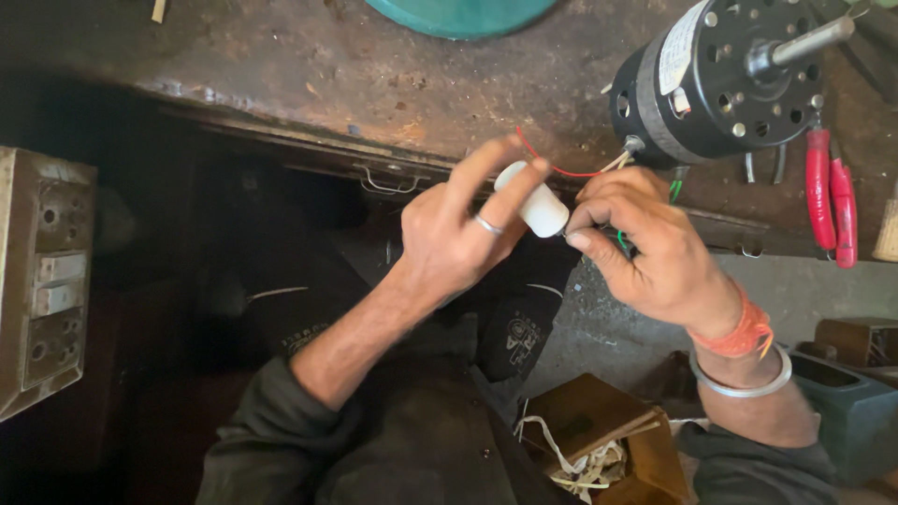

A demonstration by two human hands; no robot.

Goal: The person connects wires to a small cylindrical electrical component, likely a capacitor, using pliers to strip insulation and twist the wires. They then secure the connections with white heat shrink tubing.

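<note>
The left hand [458, 234], a ring on one finger, is closed around a small white cylinder [533, 199], thumb and fingers pinching it from the sides just left of centre in the view. The right hand [645, 248] sits at three o'clock of that cylinder, almost touching it, its fingers curled in and pinched shut on thin wires: a red wire [552, 166] arcs over the cylinder toward the motor, and a green wire [621, 241] shows between the fingers. An orange thread band [744, 332] and a metal bangle [748, 383] circle the right wrist.

At one o'clock of the hands, a black electric motor [720, 79] lies on the worn table [327, 65], its shaft [804, 42] pointing to the right edge of the view. Red-handled pliers [831, 196] lie just at four o'clock of the motor. A green round object [458, 14] shows at twelve o'clock, cut by the frame. At nine o'clock stands a grimy switchboard [47, 281]. At five o'clock, below the hands, a brown box [608, 430] holds pale cord.
</note>
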